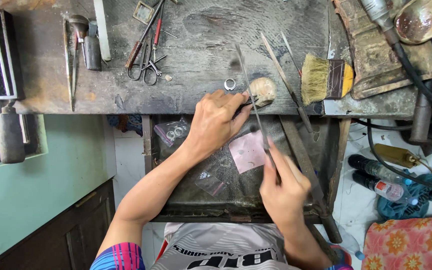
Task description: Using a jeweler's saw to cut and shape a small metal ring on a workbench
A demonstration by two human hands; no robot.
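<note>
Metal rings [174, 133] in clear bag [172, 131]

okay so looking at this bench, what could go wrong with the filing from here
The left hand pinches something small against the wooden peg, right beside the file; a slip could scrape the fingers.

The loose ring lies close to the stroke and the bench edge, so it might get knocked into the tray.

A small craft workshop is showing here, likely for fine metalwork. A worn, scarred bench [186, 95] is carrying files [283, 75], scissors [148, 70], a bristle brush [326, 78] and a small metal ring [230, 84], while a catch tray [191, 200] is hanging beneath it.
</note>
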